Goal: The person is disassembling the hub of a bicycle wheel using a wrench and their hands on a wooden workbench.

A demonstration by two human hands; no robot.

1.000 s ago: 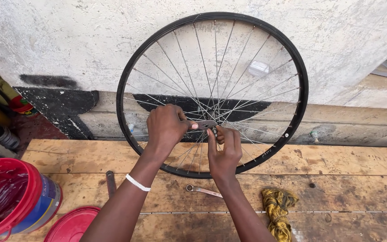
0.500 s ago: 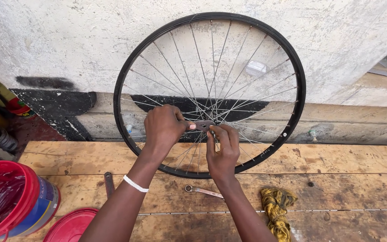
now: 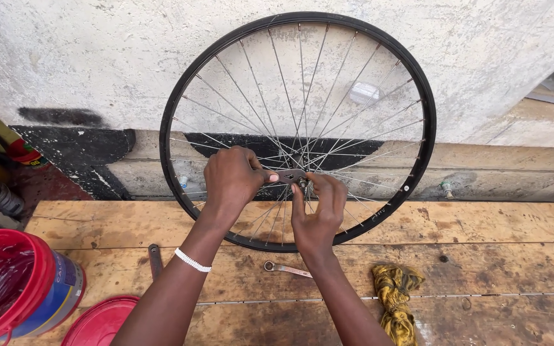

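Note:
A black bicycle wheel (image 3: pixel 187 96) with thin metal spokes stands upright on a wooden bench (image 3: pixel 501 243), leaning against a pale wall. My left hand (image 3: pixel 232 179) grips a flat metal spanner (image 3: pixel 288 175) set on the hub at the wheel's centre. My right hand (image 3: pixel 318 208) pinches the axle nut at the hub with its fingertips. Both hands meet at the hub, which they mostly hide. A white bracelet (image 3: pixel 192 259) is on my left wrist.
A small spanner (image 3: pixel 286 269) and a dark flat tool (image 3: pixel 155 259) lie on the bench below the wheel. A yellow rag (image 3: pixel 394 295) sits at the right. A red-lined bucket (image 3: pixel 17 288) and a red lid (image 3: pixel 100 320) stand at the lower left.
My hands stay at the hub and shift only slightly; the wheel has drifted a little to the left in view. The spanner remains on the hub.

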